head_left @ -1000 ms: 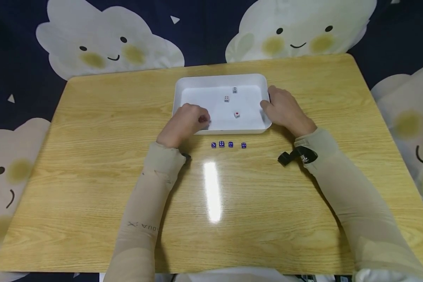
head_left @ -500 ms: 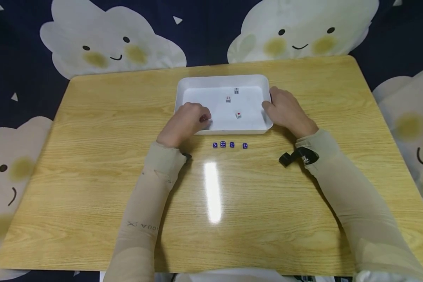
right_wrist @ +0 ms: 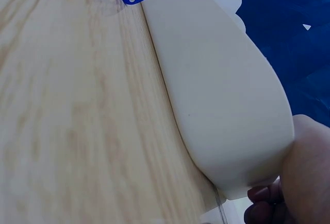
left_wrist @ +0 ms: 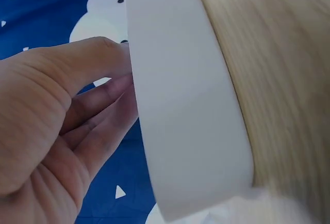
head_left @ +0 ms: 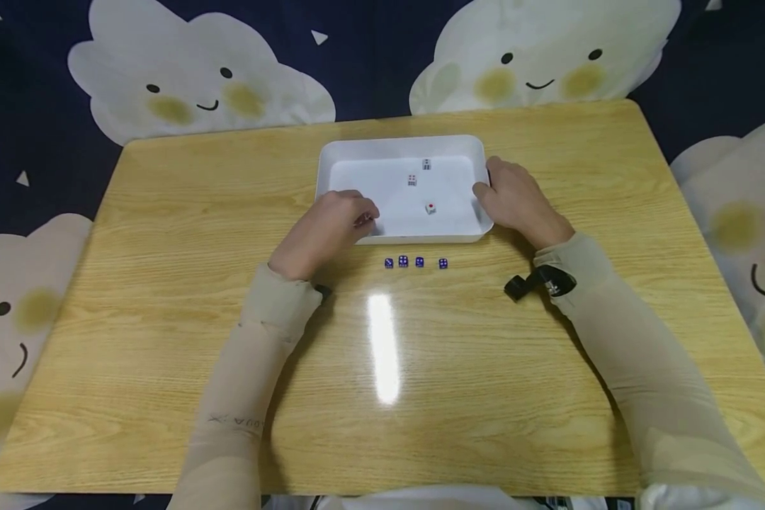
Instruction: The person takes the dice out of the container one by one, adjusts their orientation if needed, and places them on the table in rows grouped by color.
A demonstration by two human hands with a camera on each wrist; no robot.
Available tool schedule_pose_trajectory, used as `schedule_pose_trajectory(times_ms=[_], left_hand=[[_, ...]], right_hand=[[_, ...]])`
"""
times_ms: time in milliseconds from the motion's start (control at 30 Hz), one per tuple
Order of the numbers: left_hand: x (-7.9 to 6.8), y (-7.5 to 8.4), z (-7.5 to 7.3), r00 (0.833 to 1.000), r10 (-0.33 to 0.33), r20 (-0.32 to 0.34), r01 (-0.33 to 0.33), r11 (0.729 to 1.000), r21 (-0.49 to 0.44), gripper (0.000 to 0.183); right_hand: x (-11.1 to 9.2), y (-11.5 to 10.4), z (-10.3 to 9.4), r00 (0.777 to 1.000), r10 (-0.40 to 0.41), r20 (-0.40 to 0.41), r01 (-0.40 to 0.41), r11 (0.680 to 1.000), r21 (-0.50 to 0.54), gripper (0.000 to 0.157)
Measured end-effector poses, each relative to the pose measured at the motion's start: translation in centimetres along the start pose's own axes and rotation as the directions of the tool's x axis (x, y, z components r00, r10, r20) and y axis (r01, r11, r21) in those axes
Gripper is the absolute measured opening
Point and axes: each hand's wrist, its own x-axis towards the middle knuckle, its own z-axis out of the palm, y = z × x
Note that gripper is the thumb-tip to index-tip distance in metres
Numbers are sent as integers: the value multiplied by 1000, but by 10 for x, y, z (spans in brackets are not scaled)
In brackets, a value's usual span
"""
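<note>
A shallow white tray (head_left: 398,145) rests on the wooden table. My right hand (head_left: 516,198) grips its right end, thumb over the rim and fingers outside the wall. Inside the tray lie white dice: one (head_left: 426,164) near the back, another (head_left: 411,180) in the middle, and a third (head_left: 430,208) with a red dot on top. Over the front left part of the tray, my left hand (head_left: 328,227) reaches in with bent fingers. In the left wrist view the tray's wall (left_wrist: 185,100) hides the fingertips, so I cannot tell whether they hold anything.
Several blue dice with white dots stand in a row before the tray, one blue die (head_left: 443,263) apart at the right. The wooden table (head_left: 166,319) meets a dark cloth with cloud faces (head_left: 197,78) behind it.
My left wrist and forearm have shifted left and slightly back, while the fingers stay over the same part of the tray. The right hand, tray and visible dice look unchanged.
</note>
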Motion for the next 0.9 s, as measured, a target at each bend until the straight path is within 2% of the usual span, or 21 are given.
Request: schedule_pose_trajectory(times_ms=[200,400,600,900], left_hand=[[-9,-7,1,998,59,-32,-59,998,6,16],[-17,-9,-1,988,128,-88,-126,992,20,15],[-24,-3,-1,987,128,-94,-126,992,30,15],[-26,11,-6,987,142,-79,-141,990,13,16]], right_hand=[[0,0,-1,1000,5,3,-5,1000,-1,41],[0,0,0,1000,7,5,-7,1000,1,41],[-1,2,-3,1000,13,15,-13,1000,-6,41],[-5,6,-7,1000,24,-5,-24,1000,-5,41]])
